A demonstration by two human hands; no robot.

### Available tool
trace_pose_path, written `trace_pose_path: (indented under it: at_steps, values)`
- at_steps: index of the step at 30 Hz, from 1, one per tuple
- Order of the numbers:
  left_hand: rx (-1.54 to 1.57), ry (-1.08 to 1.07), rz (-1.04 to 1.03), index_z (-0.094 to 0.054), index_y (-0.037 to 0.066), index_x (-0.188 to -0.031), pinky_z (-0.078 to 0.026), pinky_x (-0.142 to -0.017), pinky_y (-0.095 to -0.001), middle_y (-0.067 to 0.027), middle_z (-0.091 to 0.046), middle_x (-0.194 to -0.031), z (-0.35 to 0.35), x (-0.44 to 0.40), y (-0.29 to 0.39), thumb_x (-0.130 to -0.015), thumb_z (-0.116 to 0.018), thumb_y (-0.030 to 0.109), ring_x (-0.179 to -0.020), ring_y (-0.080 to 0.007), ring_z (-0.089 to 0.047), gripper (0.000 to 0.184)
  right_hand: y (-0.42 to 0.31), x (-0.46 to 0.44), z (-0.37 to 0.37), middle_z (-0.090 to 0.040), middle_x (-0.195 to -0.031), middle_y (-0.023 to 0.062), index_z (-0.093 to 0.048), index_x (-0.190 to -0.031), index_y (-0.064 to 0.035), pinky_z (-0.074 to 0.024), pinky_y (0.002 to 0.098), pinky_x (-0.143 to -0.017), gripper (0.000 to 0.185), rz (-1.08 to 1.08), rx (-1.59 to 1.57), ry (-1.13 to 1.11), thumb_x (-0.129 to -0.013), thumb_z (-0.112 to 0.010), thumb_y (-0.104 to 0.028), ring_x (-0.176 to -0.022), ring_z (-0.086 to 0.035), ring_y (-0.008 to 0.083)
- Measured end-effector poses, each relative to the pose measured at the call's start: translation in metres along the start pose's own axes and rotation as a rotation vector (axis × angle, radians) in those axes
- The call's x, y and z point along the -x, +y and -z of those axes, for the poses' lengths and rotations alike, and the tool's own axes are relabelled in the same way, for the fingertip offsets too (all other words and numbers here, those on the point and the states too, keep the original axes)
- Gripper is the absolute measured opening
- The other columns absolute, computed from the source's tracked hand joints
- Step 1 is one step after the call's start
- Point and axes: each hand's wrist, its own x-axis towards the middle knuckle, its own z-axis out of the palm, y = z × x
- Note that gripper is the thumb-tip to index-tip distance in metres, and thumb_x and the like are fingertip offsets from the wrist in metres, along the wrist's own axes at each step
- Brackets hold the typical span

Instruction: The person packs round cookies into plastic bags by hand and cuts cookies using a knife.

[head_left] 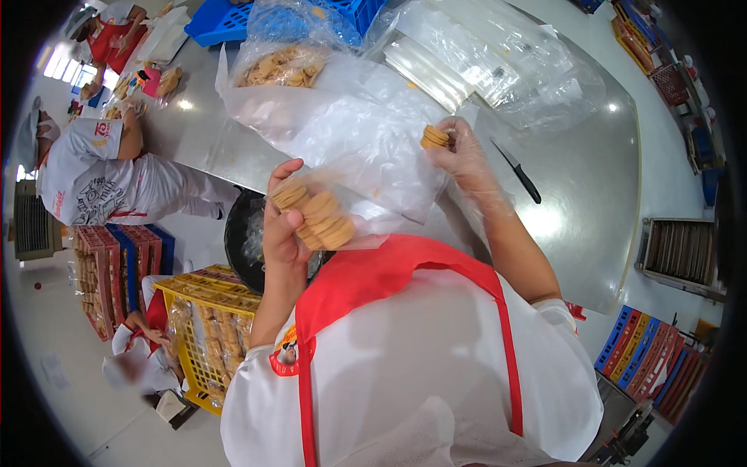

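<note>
My left hand [284, 226] is wrapped round a clear plastic bag [366, 240] that holds rows of round, golden cookies [325, 220]. In my right hand [461, 156], which wears a thin clear glove, is a small stack of cookies [434, 138] pinched between the fingers. Between and beyond both hands, a large clear plastic bag [350, 132] lies on the metal table, with more cookies [284, 66] at its far end. A knife with a black handle [527, 184] lies on the table to the right of my right hand.
Empty clear bags [498, 58] lie at the table's far side, near a blue crate [214, 23]. A black bin [247, 237] and a yellow crate of packed cookies [206, 342] stand at the left. Co-workers [93, 167] are on the left. Stacked crates [646, 354] stand lower right.
</note>
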Motion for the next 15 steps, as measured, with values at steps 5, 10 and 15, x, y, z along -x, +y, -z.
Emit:
trace_pose_path:
  at_steps: [5,10,15]
  values:
    - [-0.002,0.017,0.011,-0.039,0.004,-0.138,-0.059,-0.080,-0.0410,-0.0148,-0.066,-0.101,-0.003,-0.004,-0.006,-0.071,-0.088,0.026,-0.089,-0.0321,-0.069,0.086,-0.048,0.030,0.002,-0.058,-0.106,0.0102,-0.053,-0.122,-0.0067,-0.0496,0.0307,-0.075,0.050,-0.089,-0.512,-0.237,-0.075,-0.070,-0.001,-0.086,-0.059,0.0192]
    - [-0.014,0.033,0.025,-0.041,0.003,-0.134,-0.058,-0.080,-0.0364,-0.0148,-0.066,-0.098,-0.018,-0.005,-0.008,-0.072,-0.082,0.016,-0.088,-0.0240,-0.068,0.075,-0.084,0.058,-0.003,-0.057,-0.112,0.0101,-0.052,-0.129,-0.0021,-0.0490,0.0278,-0.081,0.059,-0.020,-0.608,-0.329,-0.073,-0.066,0.008,-0.096,-0.059,0.0164]
    - [-0.032,0.073,0.029,-0.041,0.003,-0.134,-0.058,-0.080,-0.0367,-0.0149,-0.066,-0.098,-0.021,-0.003,-0.008,-0.073,-0.082,0.015,-0.088,-0.0239,-0.068,0.074,-0.108,0.079,-0.008,-0.059,-0.107,0.0099,-0.053,-0.130,-0.0031,-0.0472,0.0299,-0.075,0.060,-0.044,-0.524,-0.323,-0.073,-0.070,0.002,-0.088,-0.058,0.0171]
